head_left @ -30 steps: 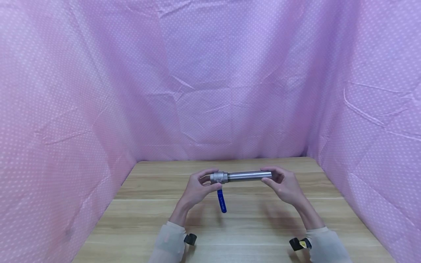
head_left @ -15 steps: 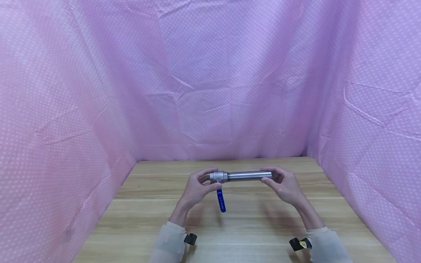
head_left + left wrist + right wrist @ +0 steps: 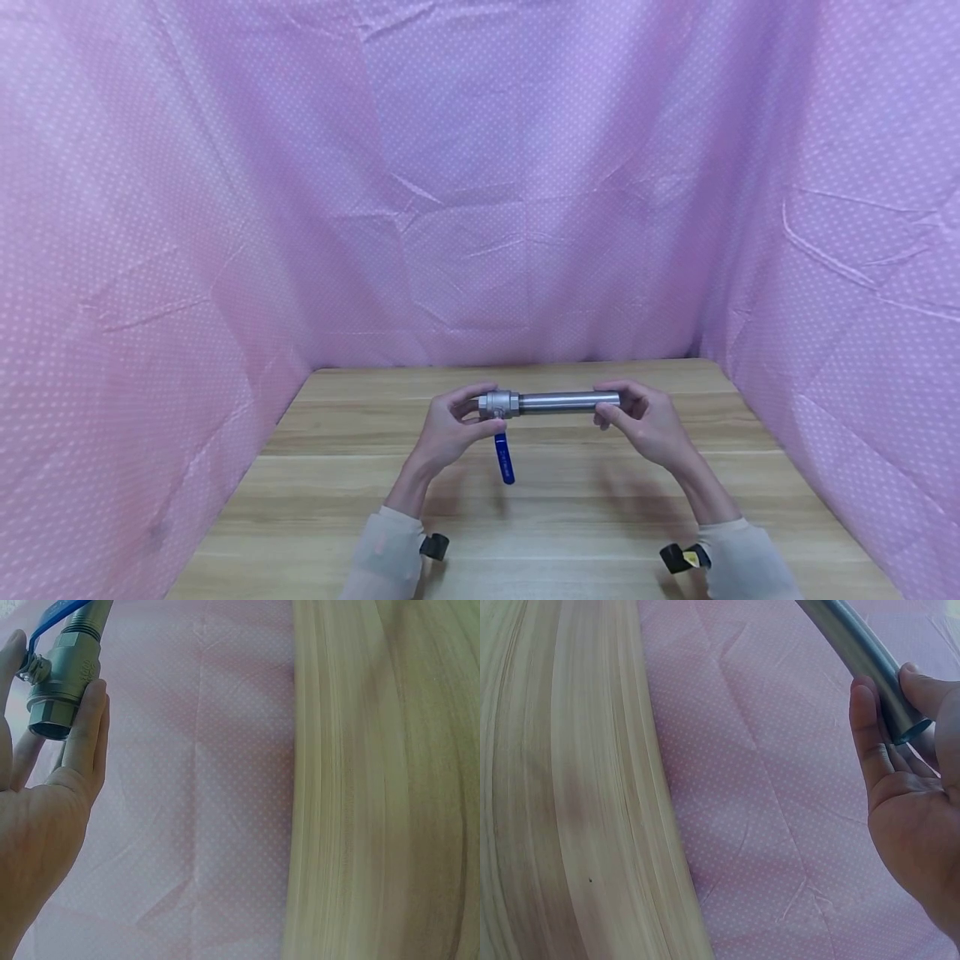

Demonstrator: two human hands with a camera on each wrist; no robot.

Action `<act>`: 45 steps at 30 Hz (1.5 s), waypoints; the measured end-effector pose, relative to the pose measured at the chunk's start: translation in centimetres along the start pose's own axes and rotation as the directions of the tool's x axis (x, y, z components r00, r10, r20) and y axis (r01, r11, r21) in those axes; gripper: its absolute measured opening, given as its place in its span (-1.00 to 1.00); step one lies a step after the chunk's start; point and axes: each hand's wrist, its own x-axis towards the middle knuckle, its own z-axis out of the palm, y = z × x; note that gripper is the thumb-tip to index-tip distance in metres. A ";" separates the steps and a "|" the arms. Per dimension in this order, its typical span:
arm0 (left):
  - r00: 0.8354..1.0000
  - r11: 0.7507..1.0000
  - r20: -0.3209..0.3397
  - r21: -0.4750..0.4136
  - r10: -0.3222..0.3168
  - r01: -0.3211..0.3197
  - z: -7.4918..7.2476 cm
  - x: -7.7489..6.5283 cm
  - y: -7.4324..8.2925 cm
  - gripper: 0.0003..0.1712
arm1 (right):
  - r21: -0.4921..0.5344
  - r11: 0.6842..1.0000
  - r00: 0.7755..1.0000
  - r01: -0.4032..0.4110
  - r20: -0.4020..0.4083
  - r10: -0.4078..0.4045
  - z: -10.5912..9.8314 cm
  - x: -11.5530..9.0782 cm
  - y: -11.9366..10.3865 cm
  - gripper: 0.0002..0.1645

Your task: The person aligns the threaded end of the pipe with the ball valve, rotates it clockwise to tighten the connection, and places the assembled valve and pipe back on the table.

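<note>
A metal ball valve (image 3: 498, 405) with a blue lever handle (image 3: 505, 458) is held by my left hand (image 3: 447, 429), thumb on the near side by the lever's base and fingers behind the body. From the valve's right end runs a straight metal pipe (image 3: 558, 402), nearly level above the table. My right hand (image 3: 651, 422) pinches the pipe's far right end between thumb and fingers. In the left wrist view, threads (image 3: 82, 626) show where the pipe meets the valve, and the valve's other opening faces the palm. The right wrist view shows the pipe's hollow end (image 3: 913, 732) near the palm.
The wooden table (image 3: 345, 533) spreads beneath both hands, which cast shadows on it. Pink dotted cloth (image 3: 480, 208) hangs at the back and along both sides. Black wrist-worn devices (image 3: 434, 546) sit at both sleeves.
My right thumb and fingers have shifted slightly around the pipe's end. The blue lever has swung a touch to the left. The left hand stays in place.
</note>
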 end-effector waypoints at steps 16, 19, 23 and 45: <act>0.999 0.999 -0.035 0.034 -0.011 0.012 0.1 0.0 -0.1 -0.30 | 0.012 0.998 0.997 -0.061 0.058 0.060 0.3 0.2 0.1 -0.67; 0.999 0.999 -0.042 0.045 -0.014 0.015 0.1 -0.1 -0.1 -0.30 | 0.038 0.996 0.994 -0.080 0.082 0.077 0.2 0.1 -0.1 -0.57; 0.999 0.999 -0.045 0.047 -0.018 0.020 0.1 -0.1 -0.1 -0.30 | 0.031 0.995 0.992 -0.090 0.096 0.087 0.1 0.0 -0.2 -0.51; 0.999 0.998 -0.035 0.054 -0.036 0.038 0.4 -0.5 0.0 -0.28 | -0.019 0.997 0.992 -0.078 0.094 0.080 0.0 -0.2 -0.1 -0.65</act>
